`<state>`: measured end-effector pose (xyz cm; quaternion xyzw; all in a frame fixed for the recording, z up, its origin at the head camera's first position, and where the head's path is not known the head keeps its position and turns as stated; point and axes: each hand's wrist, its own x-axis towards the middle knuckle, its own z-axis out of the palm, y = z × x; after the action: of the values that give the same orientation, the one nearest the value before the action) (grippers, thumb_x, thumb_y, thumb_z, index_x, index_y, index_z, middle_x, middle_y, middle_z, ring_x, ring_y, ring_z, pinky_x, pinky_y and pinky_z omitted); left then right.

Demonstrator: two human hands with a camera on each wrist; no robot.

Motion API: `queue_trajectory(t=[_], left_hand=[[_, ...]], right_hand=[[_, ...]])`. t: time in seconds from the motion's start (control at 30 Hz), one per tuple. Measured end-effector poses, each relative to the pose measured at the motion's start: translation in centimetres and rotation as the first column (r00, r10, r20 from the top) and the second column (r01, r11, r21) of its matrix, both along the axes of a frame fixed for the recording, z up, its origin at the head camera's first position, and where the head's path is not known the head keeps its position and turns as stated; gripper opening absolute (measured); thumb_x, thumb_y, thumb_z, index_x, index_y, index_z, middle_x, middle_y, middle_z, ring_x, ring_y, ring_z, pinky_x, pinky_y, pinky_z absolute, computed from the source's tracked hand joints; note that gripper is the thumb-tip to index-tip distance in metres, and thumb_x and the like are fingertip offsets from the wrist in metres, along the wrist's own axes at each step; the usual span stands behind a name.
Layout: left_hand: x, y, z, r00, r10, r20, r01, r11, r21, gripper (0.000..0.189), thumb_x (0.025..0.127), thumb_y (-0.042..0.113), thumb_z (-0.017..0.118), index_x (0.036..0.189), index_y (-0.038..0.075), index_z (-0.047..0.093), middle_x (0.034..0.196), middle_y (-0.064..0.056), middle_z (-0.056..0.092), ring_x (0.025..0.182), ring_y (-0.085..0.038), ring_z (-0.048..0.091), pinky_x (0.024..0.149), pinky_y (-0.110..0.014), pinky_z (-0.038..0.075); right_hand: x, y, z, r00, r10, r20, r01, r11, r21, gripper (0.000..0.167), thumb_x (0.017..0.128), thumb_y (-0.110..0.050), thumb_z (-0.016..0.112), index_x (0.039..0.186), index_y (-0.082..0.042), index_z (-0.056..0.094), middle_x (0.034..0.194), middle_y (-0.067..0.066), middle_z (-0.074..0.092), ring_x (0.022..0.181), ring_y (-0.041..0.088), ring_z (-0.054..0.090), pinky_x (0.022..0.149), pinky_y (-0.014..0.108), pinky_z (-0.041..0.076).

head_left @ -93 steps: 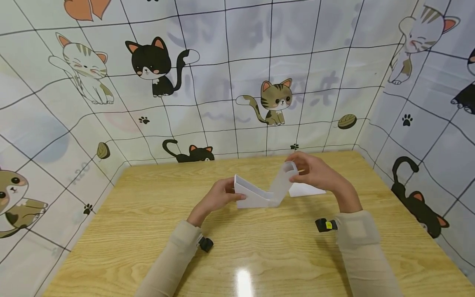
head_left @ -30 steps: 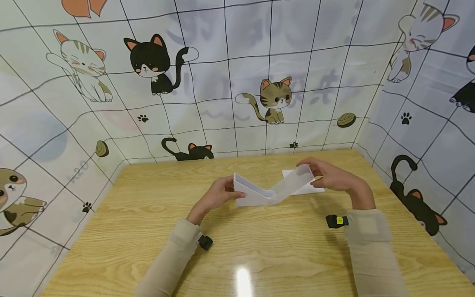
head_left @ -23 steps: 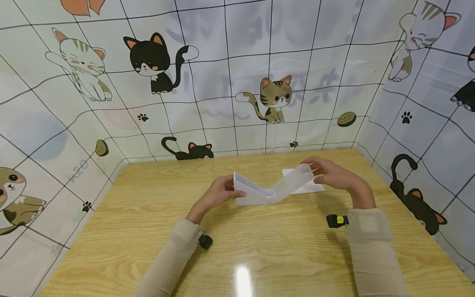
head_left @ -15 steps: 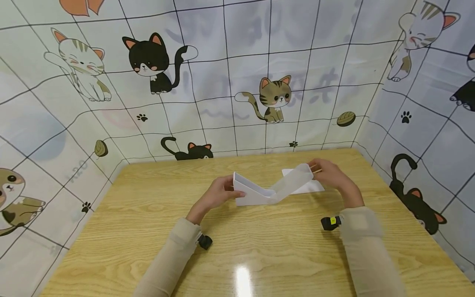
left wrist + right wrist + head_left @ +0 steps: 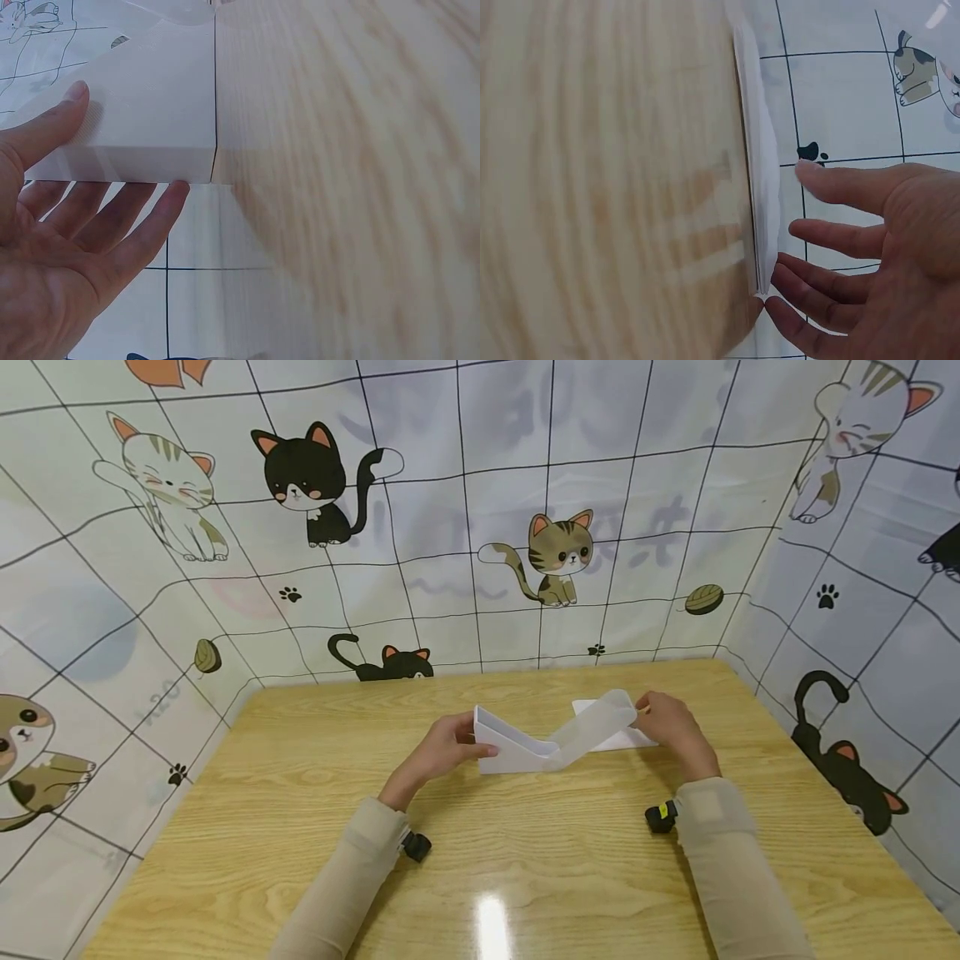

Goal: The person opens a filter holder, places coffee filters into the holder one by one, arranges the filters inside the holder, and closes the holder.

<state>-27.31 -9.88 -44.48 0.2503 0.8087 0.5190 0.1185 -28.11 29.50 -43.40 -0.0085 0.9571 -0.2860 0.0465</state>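
Observation:
My left hand (image 5: 441,752) grips the left end of a white box (image 5: 512,753) with a sloped open top, standing on the table. In the left wrist view the thumb lies on the box's broad face (image 5: 157,97), with the fingers at its end. The box's translucent lid (image 5: 588,732) is swung out to the right. Beyond the lid lies a thin stack of white sheets (image 5: 626,741), partly hidden. My right hand (image 5: 670,727) is at the stack's right end. In the right wrist view its fingers are apart and the lower fingertips meet the stack's edge (image 5: 765,187).
A wooden table (image 5: 480,835) lies under everything, with a bright reflection near its front. A cloth with a cat print (image 5: 420,510) surrounds the table at the back and sides. Each wrist carries a small black camera (image 5: 416,846).
The lid was swung out and lowered to the right by my right hand. That hand then let go and moved down and right to the white stack. My left hand stays on the box.

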Motion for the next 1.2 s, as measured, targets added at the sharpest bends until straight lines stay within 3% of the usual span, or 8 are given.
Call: queue_trajectory(t=[0.17,0.33,0.73,1.2], left_hand=[[-0.05,0.00,-0.01,1.000,0.001,0.002,-0.001,1.000,-0.003,0.037,0.093,0.015,0.079,0.128,0.010,0.068,0.125,-0.012,0.073,0.106,-0.024,0.075,0.088,-0.037,0.062],[-0.06,0.06,0.01,1.000,-0.007,-0.002,0.007,1.000,0.002,0.038,0.093,0.016,0.079,0.129,0.010,0.067,0.126,-0.012,0.073,0.106,-0.024,0.075,0.088,-0.037,0.062],[-0.03,0.02,0.02,1.000,-0.006,0.009,0.006,1.000,0.004,0.038,0.093,0.016,0.079,0.129,0.011,0.067,0.126,-0.012,0.073,0.106,-0.024,0.075,0.088,-0.038,0.062],[-0.06,0.05,-0.05,1.000,-0.008,-0.009,0.008,1.000,0.006,0.036,0.093,0.015,0.079,0.127,0.008,0.068,0.123,-0.013,0.074,0.105,-0.023,0.075,0.088,-0.035,0.062]], right_hand=[[-0.08,0.19,-0.19,1.000,0.003,0.027,-0.004,0.999,0.052,0.050,0.094,-0.022,0.070,0.128,0.014,0.058,0.129,0.034,0.063,0.113,0.049,0.058,0.093,0.058,0.050],[-0.09,0.26,-0.46,0.998,0.002,0.065,-0.004,1.000,0.023,0.048,0.092,-0.018,0.074,0.126,0.012,0.059,0.128,0.033,0.063,0.105,0.044,0.059,0.090,0.056,0.051],[0.23,0.61,-0.25,0.998,0.001,0.055,0.000,1.000,-0.030,0.033,0.093,-0.006,0.068,0.121,0.008,0.060,0.115,0.030,0.065,0.085,0.032,0.059,0.069,0.036,0.049],[0.12,1.06,-0.51,0.999,0.034,0.028,-0.034,0.999,-0.022,0.031,0.093,-0.004,0.064,0.120,0.010,0.062,0.117,0.034,0.066,0.085,0.032,0.062,0.066,0.033,0.048]])
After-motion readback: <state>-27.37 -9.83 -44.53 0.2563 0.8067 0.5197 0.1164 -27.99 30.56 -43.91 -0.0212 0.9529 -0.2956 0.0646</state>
